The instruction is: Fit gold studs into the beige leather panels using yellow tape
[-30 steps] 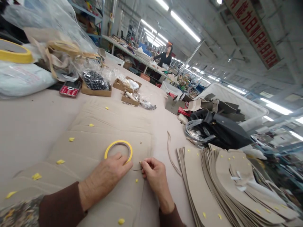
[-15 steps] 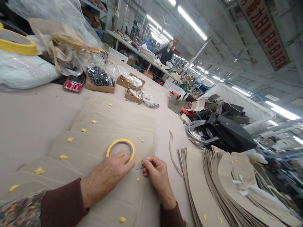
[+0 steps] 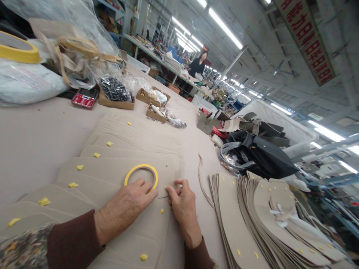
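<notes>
My left hand [image 3: 127, 205] is closed on the lower rim of a roll of yellow tape [image 3: 142, 166], the fingers reaching into its ring. Under it lie overlapping beige panels [image 3: 126, 244], fanned out on the table. Several carry a small yellow tape patch [image 3: 143, 257]. My right hand [image 3: 183, 203] pinches at the right edge of the top panel, thumb and index finger together. Whatever is between those fingertips is hidden. A thin dark line runs from there toward my left hand. Farther up the same panel sits a small metal stud [image 3: 166, 165].
Stacked curved beige panels [image 3: 235, 216] lie to the right, with a black handbag [image 3: 269, 153] behind them. Small cardboard boxes of hardware [image 3: 155, 114] and a red calculator [image 3: 85, 98] stand toward the back. A person [image 3: 198, 65] is at a far table.
My right fingers have shifted over the small gold stud that showed beside them, and it is now covered. The left hand stays on the tape roll. The view has shifted slightly.
</notes>
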A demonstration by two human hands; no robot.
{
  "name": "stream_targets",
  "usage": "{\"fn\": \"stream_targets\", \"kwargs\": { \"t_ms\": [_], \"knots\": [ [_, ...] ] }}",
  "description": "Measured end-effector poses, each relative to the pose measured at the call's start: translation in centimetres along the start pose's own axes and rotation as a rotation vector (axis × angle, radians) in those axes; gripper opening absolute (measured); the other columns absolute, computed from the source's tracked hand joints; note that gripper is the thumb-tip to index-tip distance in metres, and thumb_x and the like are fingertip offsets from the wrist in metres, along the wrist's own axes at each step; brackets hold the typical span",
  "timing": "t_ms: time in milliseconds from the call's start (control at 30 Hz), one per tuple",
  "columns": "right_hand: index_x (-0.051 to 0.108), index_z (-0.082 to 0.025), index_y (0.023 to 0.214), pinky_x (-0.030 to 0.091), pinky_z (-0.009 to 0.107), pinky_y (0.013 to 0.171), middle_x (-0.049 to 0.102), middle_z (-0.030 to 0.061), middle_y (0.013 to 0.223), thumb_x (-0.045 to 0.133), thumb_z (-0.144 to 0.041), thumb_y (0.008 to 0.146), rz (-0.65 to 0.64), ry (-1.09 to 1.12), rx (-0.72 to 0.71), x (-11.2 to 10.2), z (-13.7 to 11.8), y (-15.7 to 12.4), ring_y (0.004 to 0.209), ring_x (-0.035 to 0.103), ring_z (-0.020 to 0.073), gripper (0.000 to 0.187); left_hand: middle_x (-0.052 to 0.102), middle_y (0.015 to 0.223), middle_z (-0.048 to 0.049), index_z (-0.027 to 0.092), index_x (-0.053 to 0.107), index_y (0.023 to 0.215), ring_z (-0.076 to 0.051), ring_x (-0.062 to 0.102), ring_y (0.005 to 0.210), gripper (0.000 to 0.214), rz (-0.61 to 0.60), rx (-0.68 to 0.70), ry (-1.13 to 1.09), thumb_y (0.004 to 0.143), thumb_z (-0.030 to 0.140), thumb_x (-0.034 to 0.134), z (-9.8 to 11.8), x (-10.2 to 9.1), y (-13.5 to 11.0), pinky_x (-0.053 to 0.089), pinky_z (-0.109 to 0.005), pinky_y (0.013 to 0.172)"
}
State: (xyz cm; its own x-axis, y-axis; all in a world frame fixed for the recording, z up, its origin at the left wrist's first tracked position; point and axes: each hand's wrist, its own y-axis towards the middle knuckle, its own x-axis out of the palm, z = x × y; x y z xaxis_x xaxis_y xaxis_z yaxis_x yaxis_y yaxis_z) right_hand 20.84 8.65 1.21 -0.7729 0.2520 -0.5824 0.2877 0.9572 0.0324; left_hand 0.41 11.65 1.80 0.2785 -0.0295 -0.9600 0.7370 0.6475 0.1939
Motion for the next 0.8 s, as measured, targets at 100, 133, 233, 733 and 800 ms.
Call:
{"fn": "stream_targets", "kwargs": {
  "t_ms": [100,133,233,733,800],
  "knots": [
    [0.071,-0.02,0.085,0.049,0.026,0.056,0.072,0.0021,0.067,0.062,-0.032,0.092,-0.014,0.033,-0.046,-0.3,0.6,-0.7,0.058,0.067,0.0183,0.016,0.068,0.092,-0.0058,0.021,0.065,0.093,-0.026,0.057,0.083,0.025,0.0,-0.014,0.025,0.092,-0.002,0.054,0.2,0.1,0.0,0.046,-0.036,0.068],
    [0.073,-0.02,0.084,0.051,0.027,0.061,0.074,0.0038,0.071,0.061,-0.031,0.092,-0.007,0.009,-0.103,-0.4,0.6,-0.9,0.064,0.068,0.019,0.018,0.068,0.091,-0.0057,0.021,0.065,0.093,-0.026,0.057,0.082,0.026,0.005,-0.016,0.025,0.092,-0.002,0.054,0.2,0.1,-0.1,0.045,-0.036,0.068],
    [0.077,-0.02,0.089,0.05,0.029,0.071,0.078,0.0058,0.081,0.059,-0.027,0.093,0.027,-0.106,-0.227,0.0,0.5,-1.2,0.073,0.07,0.0204,0.02,0.068,0.091,-0.0056,0.021,0.066,0.094,-0.026,0.058,0.082,0.027,0.006,-0.013,0.021,0.091,-0.003,0.054,0.3,0.2,-0.1,0.045,-0.035,0.068],
    [0.074,-0.022,0.073,0.039,0.026,0.065,0.071,0.0017,0.073,0.067,-0.014,0.083,-0.181,-0.51,-0.229,-1.5,-2.6,-0.9,0.067,0.063,0.0167,0.015,0.068,0.093,-0.003,0.022,0.067,0.095,-0.022,0.06,0.083,0.017,-0.134,0.005,-0.166,0.099,0.009,0.057,-0.7,-1.4,-0.6,0.04,-0.035,0.073],
    [0.076,-0.021,0.08,0.042,0.026,0.068,0.073,0.0025,0.077,0.063,-0.019,0.087,-0.171,-0.367,-0.199,-1.9,-2.4,-1.1,0.072,0.065,0.0175,0.015,0.068,0.091,-0.0032,0.022,0.067,0.093,-0.023,0.06,0.082,0.016,-0.12,-0.004,-0.136,0.099,0.01,0.057,-0.8,-1.5,-0.6,0.038,-0.036,0.072]
  ]
}}
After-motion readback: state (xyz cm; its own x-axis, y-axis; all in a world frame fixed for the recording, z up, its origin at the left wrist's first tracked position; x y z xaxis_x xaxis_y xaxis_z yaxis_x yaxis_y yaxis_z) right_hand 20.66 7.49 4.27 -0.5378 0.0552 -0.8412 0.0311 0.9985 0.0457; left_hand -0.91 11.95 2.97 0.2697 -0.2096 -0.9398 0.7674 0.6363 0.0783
